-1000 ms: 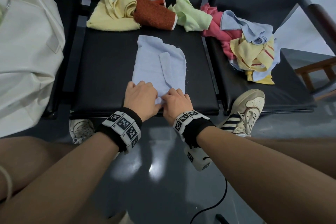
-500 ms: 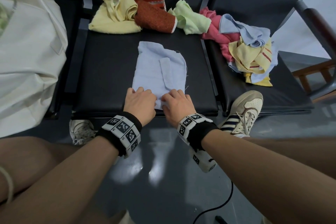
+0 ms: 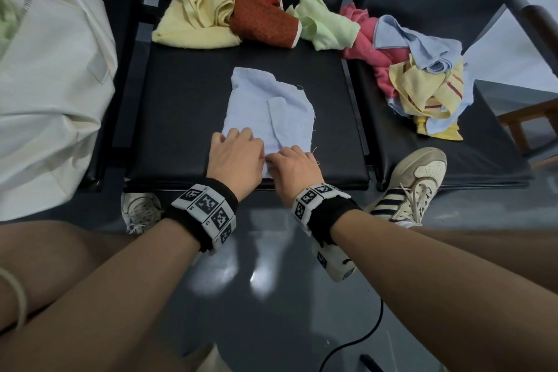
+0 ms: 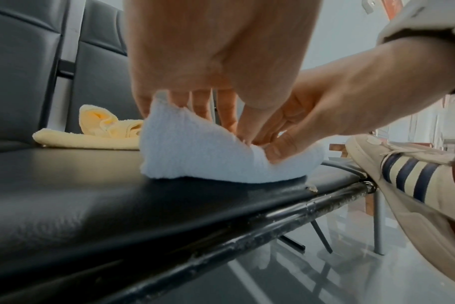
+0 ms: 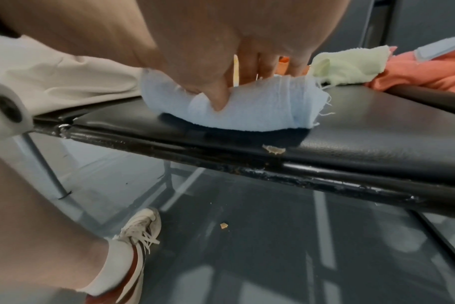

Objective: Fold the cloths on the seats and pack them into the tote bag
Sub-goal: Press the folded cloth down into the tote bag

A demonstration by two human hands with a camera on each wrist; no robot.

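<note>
A pale blue cloth (image 3: 268, 109) lies partly folded on the middle black seat (image 3: 181, 118). Both hands hold its near edge, which is lifted and rolled a little off the seat. My left hand (image 3: 237, 149) pinches the edge at the left, thumb under and fingers over the cloth (image 4: 195, 148). Beside it my right hand (image 3: 294, 161) pinches the same edge, thumb pressed into the cloth (image 5: 247, 111). The cream tote bag (image 3: 45, 84) stands on the seat at the left.
Unfolded cloths lie along the back: yellow (image 3: 193, 9), rust orange (image 3: 262, 21), light green (image 3: 326, 24). A pile of pink, blue and yellow cloths (image 3: 419, 75) sits on the right seat. My shoe (image 3: 413, 181) rests against that seat's front edge. A wooden chair (image 3: 531, 121) stands far right.
Both hands stayed at the cloth's near edge. The left hand has slid slightly forward over the cloth, and the edge is now raised between the fingers.
</note>
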